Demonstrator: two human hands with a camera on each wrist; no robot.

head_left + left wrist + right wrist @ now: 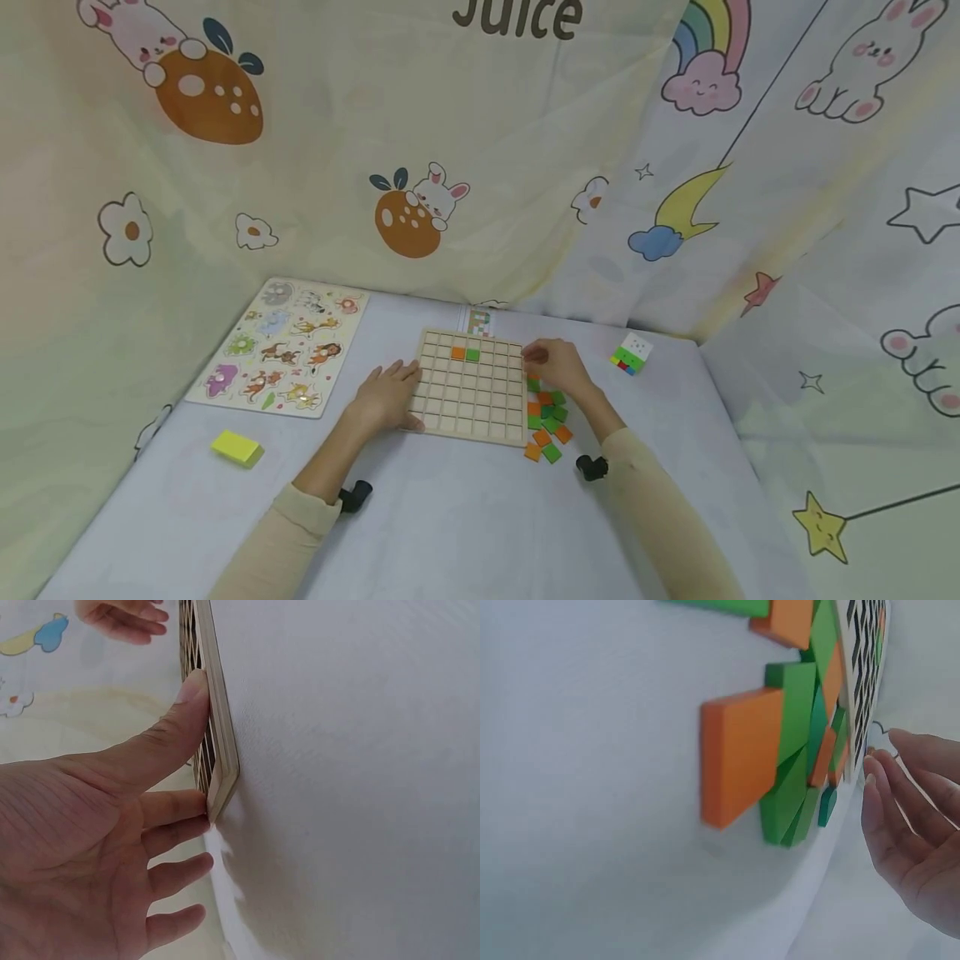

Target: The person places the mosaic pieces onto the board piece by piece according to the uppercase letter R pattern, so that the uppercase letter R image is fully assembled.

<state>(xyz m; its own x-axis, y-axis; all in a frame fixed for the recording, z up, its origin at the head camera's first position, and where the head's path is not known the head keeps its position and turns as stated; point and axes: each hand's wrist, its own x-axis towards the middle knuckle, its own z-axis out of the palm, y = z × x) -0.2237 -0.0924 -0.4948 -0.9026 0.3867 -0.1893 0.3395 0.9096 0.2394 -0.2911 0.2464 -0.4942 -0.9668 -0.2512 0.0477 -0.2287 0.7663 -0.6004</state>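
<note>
A wooden grid board (468,400) lies on the white table, with an orange tile (458,353) and a green tile (472,355) in its upper rows. My left hand (386,398) rests against the board's left edge, thumb near the front corner. In the left wrist view this hand (97,817) has its fingers spread, with thumb and forefinger touching the board's rim (221,727). At the board's upper right corner is my right hand (558,362), fingertips bunched. The right wrist view shows its fingers (919,799) close together; I cannot tell whether they pinch a tile.
Loose orange and green tiles (551,454) lie in a heap along the board's right side. An animal puzzle board (333,308) and a yellow block (237,448) are at left. A coloured cube (632,353) stands at right. Behind the grid board lies a small patterned card (481,322).
</note>
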